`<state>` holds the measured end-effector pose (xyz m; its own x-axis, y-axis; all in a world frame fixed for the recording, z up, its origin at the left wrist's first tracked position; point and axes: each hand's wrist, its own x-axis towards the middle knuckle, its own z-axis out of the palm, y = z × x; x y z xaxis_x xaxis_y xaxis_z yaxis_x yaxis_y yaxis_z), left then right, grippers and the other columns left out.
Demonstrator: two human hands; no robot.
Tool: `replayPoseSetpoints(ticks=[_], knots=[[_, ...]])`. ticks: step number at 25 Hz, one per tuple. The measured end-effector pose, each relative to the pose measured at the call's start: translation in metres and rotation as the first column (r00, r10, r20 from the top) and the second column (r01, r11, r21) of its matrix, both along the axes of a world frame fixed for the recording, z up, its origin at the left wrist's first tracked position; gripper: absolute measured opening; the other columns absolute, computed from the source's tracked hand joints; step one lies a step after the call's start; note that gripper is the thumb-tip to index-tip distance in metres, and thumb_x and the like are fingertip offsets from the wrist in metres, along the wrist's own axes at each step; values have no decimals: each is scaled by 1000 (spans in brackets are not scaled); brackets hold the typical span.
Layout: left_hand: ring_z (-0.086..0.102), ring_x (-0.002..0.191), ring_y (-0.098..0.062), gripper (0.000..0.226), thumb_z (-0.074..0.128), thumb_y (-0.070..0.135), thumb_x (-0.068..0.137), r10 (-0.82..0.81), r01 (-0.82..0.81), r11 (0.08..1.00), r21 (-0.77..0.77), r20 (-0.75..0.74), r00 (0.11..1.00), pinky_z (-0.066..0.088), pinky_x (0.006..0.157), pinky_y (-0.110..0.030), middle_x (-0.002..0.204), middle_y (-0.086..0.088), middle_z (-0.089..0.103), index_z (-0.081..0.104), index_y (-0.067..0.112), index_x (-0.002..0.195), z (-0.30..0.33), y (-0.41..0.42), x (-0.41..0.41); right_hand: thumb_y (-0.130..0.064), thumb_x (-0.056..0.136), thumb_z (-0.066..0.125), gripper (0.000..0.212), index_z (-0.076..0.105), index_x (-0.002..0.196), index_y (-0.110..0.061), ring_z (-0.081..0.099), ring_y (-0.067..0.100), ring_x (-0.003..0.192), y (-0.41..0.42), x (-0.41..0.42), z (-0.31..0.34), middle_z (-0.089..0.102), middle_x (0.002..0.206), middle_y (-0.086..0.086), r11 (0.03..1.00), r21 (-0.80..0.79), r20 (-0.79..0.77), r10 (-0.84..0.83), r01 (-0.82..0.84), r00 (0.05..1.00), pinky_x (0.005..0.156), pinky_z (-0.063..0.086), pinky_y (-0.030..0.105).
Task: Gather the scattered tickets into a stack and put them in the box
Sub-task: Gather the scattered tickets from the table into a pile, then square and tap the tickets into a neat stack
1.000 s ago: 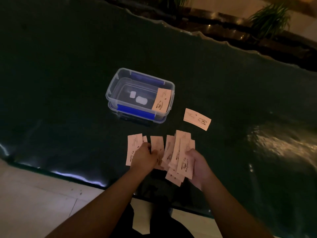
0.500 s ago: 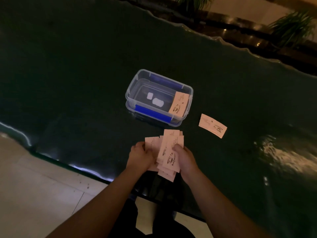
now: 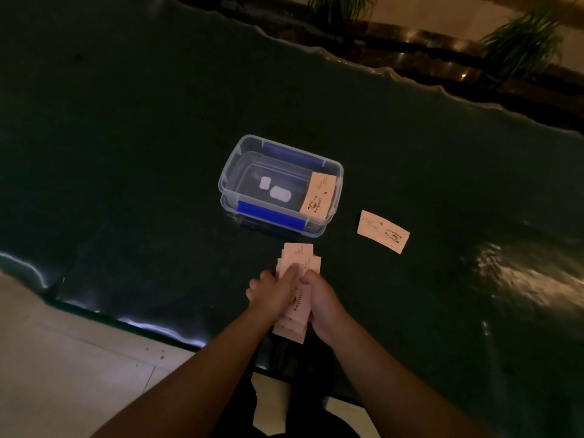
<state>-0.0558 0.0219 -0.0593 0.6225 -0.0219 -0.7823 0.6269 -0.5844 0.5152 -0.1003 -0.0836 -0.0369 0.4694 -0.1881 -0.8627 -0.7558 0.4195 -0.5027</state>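
Note:
A rough stack of pale pink tickets (image 3: 297, 263) lies near the table's front edge, pressed between both hands. My left hand (image 3: 274, 294) grips its left side with the thumb on top. My right hand (image 3: 322, 300) holds the right side. The stack's ends stick out unevenly above and below the hands. Behind it stands a clear plastic box (image 3: 230, 175) with blue clips, open at the top. One ticket (image 3: 318, 197) leans inside its right end. Another single ticket (image 3: 383, 231) lies flat on the table to the right of the box.
The dark glossy table (image 3: 126, 153) has a wavy far edge and a bright reflection at the right. Pale floor tiles (image 3: 63, 358) show below its front edge. Potted plants (image 3: 521, 42) stand beyond the far edge.
The tickets were fanned out under both hands. My hands have come together and squeezed them into one narrow stack. The camera view has shifted so the box sits further right.

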Motion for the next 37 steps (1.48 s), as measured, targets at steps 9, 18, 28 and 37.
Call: replayPoseSetpoints(ticks=[9, 18, 28, 37], knots=[[74, 101, -33, 65, 63, 52, 85, 33, -121, 903, -412, -215, 976, 59, 90, -52, 118, -17, 71, 45, 20, 138, 19, -16, -2, -23, 99, 48, 55, 49, 154, -29, 72, 37, 115, -22, -10, 8, 72, 132, 16, 997, 69, 109, -52, 45, 993, 98, 59, 57], [78, 92, -31, 30, 57, 36, 97, 44, -116, 778, -617, -131, 990, 61, 78, -45, 96, -11, 82, 62, 24, 124, 61, -98, -4, -36, 96, 74, 54, 57, 147, -27, 79, 24, 111, -139, -38, 60, 81, 124, 3, 988, -99, 283, 140, -116, 949, 103, 60, 55], [78, 99, -30, 43, 77, 23, 81, 338, -450, 479, -754, -315, 887, 62, 86, -50, 106, -13, 81, 65, 22, 123, 72, -181, -27, -47, 81, 81, 64, 61, 139, -27, 72, 31, 122, -203, -72, 57, 83, 120, 6, 911, 233, 397, -408, 340, 822, 98, 57, 54], [77, 101, -30, 52, 86, 9, 72, 292, -402, 602, -690, -279, 915, 62, 89, -47, 108, -12, 80, 69, 16, 121, 53, -194, 9, -18, 75, 94, 64, 60, 126, -37, 74, 24, 112, -234, -22, 30, 82, 112, 0, 908, 51, 278, -414, 417, 867, 84, 59, 44]])
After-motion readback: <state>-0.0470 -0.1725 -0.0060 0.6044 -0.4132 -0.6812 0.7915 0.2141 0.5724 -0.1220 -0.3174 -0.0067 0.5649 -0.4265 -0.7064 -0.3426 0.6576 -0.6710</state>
